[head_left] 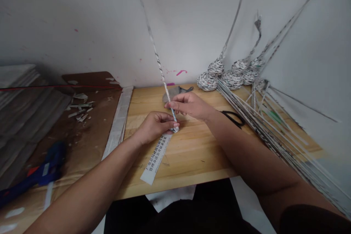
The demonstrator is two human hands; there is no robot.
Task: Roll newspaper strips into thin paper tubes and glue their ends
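Note:
A long thin rolled newspaper tube (159,65) slants up and to the left from between my hands. My right hand (186,105) pinches it a little above its lower end. Lower down, my left hand (157,127) is closed on the bottom of the tube, where it meets a flat newspaper strip (157,159) with printed characters. That unrolled strip lies across the wooden board (197,157), toward its front edge. Behind my right hand sits a grey cloth-like thing (171,93), partly covered by the fingers.
Woven paper gourd shapes (207,81) stand at the back right. Beside them lie a bundle of paper tubes (246,111) and dark-handled scissors (233,117). To the left are a blue glue gun (52,164), paper scraps (80,108), stacked paper (24,117) and flat newspaper strips (120,117).

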